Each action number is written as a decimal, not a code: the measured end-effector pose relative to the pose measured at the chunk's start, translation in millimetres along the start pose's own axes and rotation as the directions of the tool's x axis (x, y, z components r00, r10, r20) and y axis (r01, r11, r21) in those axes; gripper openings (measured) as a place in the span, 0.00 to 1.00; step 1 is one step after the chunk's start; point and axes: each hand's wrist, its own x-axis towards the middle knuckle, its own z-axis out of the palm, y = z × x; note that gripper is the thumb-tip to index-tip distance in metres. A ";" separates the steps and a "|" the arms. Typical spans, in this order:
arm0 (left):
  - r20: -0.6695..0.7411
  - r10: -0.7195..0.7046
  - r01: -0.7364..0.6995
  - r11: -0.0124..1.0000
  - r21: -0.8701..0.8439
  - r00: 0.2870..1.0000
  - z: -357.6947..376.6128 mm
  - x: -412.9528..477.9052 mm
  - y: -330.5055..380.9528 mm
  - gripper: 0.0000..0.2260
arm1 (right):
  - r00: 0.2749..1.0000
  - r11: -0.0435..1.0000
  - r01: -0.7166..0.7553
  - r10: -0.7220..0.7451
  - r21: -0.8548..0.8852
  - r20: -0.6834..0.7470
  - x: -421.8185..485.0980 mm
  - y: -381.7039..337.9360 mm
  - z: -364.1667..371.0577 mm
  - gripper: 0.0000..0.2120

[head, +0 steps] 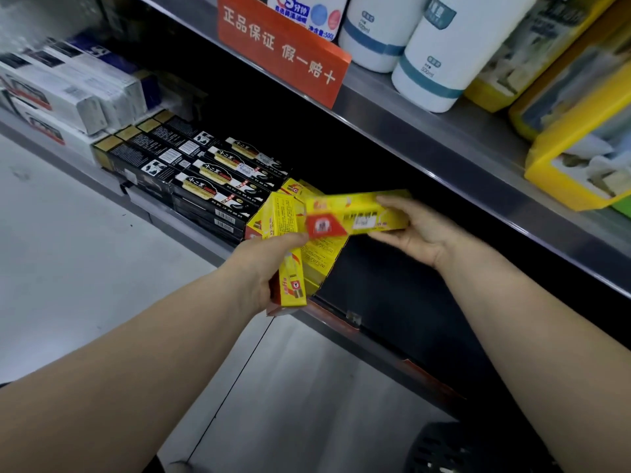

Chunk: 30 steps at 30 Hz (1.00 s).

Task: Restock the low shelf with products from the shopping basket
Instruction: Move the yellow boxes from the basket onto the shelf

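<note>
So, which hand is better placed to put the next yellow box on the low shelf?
Right hand: it holds one box alone, over the empty shelf space. Left hand grips several.

Yellow boxes (358, 213) with red patches; left of them, black boxes (218, 186) with gold ends, then white boxes (61, 93); above, an orange sign (283, 49) lettered white, and white bottles (440, 52) banded blue
</note>
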 end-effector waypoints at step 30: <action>-0.128 0.144 -0.128 0.984 0.126 0.981 6.0 6.2 1.4 0.18 | 0.817 0.133 0.519 -0.369 -0.844 0.444 28.9 10.1 56.3 0.40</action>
